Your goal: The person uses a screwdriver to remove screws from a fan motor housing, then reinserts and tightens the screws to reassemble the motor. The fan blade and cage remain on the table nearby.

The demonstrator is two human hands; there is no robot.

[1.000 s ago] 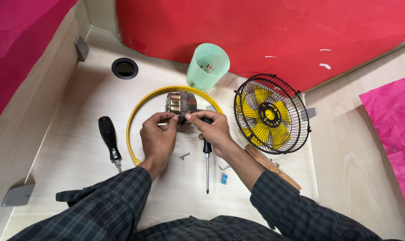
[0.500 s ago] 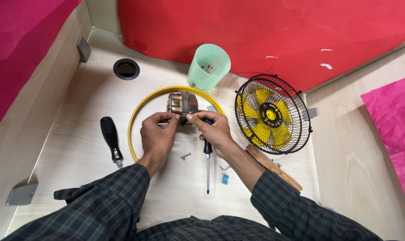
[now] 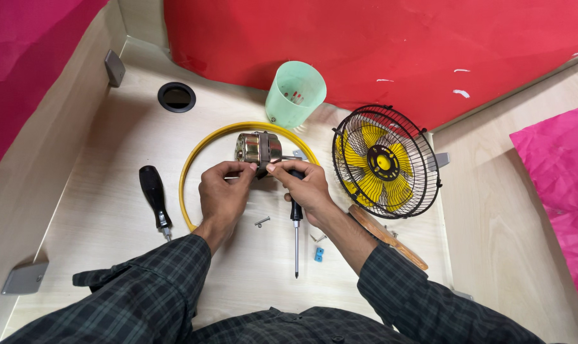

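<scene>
Big pale wooden table (image 3: 98,210) under everything, with a red sheet (image 3: 378,44) draped along the far side. Round fan cage (image 3: 386,162) with yellow blades inside, standing tilted on the right, just beside the right hand. Thin yellow ring (image 3: 196,159) lying flat in the middle, looping around both hands and the motor. Pale green cup (image 3: 295,95) on its side past the ring, open mouth facing near. Black round hole (image 3: 176,97) in the table on the far left. Brown wooden stick (image 3: 391,239) by the right sleeve, partly hidden under the arm.

Small shiny metal motor (image 3: 257,148) inside the ring, just past the fingertips, long way running left to right, thin shaft end toward the right. Left hand (image 3: 222,194) pinching at the near edge of the motor with thumb and fingers. Right hand (image 3: 305,188) curled, fingertips meeting the left ones at the motor; hard to tell what tiny part sits between them.

2 screwdrivers: 1 with a fat black handle (image 3: 154,194) left of the ring, tip pointing near; 1 thin screwdriver (image 3: 295,239) under the right hand, tip pointing near. Small screw (image 3: 261,222) between the wrists. Tiny blue piece (image 3: 318,254) near the thin tip.
</scene>
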